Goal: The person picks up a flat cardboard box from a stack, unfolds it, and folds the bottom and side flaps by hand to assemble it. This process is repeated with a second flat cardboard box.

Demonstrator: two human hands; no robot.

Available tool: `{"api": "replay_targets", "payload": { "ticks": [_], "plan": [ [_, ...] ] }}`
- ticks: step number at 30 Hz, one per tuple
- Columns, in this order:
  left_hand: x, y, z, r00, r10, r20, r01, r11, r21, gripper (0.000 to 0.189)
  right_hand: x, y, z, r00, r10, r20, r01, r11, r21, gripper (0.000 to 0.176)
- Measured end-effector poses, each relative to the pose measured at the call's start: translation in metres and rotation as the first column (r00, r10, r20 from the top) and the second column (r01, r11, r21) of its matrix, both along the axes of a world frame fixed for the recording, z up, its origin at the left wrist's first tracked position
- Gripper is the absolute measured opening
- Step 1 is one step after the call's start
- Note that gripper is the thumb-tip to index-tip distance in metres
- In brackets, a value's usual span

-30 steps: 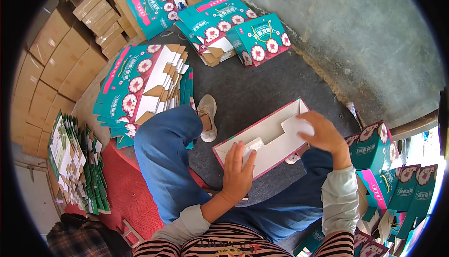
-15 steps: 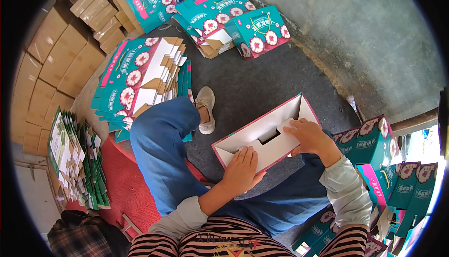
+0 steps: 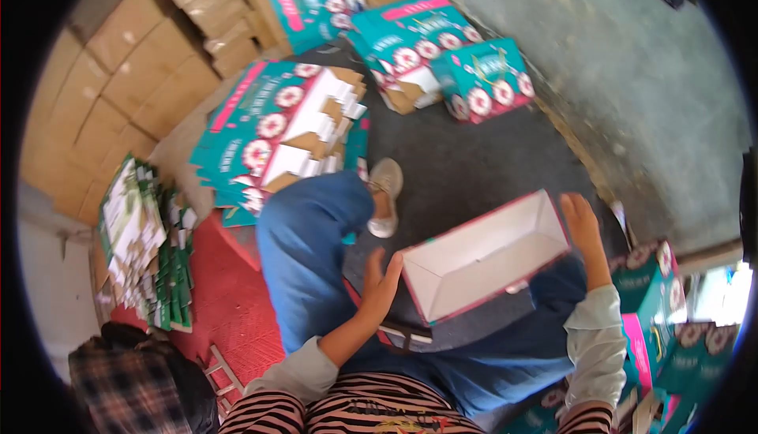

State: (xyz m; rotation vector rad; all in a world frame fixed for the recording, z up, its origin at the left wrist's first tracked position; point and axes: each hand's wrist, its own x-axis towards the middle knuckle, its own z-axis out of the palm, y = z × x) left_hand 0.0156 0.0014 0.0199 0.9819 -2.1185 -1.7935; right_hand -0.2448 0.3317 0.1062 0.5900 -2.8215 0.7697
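Note:
An open cardboard gift box [image 3: 485, 259] with a white inside and a pink-red rim is tilted over my lap, its open side toward me. My left hand [image 3: 383, 284] lies against the left end of the box, fingers along its outer wall. At the opposite end, my right hand [image 3: 583, 225] presses the right side, fingers pointing up past the corner. The box is held between the two hands. Its printed outer faces are mostly hidden, and the bottom of the inside looks plain white.
Flat teal printed cartons [image 3: 272, 130] are stacked beyond my knee. A finished teal box [image 3: 485, 79] stands near the wall beside more cartons [image 3: 410, 39]. Brown boxes [image 3: 150, 79] line the left. Green cartons [image 3: 146, 237] stand by the red mat [image 3: 237, 284]; teal boxes [image 3: 643, 300] are at right.
Both hands have left the inner white flaps and moved to the outer ends of the box. The flaps no longer stand up inside, and the box is turned more toward me. The view has shifted.

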Motion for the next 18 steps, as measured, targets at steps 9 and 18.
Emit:
{"api": "replay_targets", "payload": {
  "ticks": [9,18],
  "plan": [
    [-0.037,-0.013,0.040,0.908,-0.358,0.218,-0.015,0.493,0.870,0.079,-0.032,-0.019,-0.008,0.597,0.391,0.700,0.213,0.764,-0.609,0.078],
    [-0.045,-0.005,0.080,0.820,-0.384,-0.425,0.377,0.920,-0.104,0.090,-0.005,0.028,0.052,0.712,0.221,0.666,0.480,0.539,-0.692,0.075]
  ]
}}
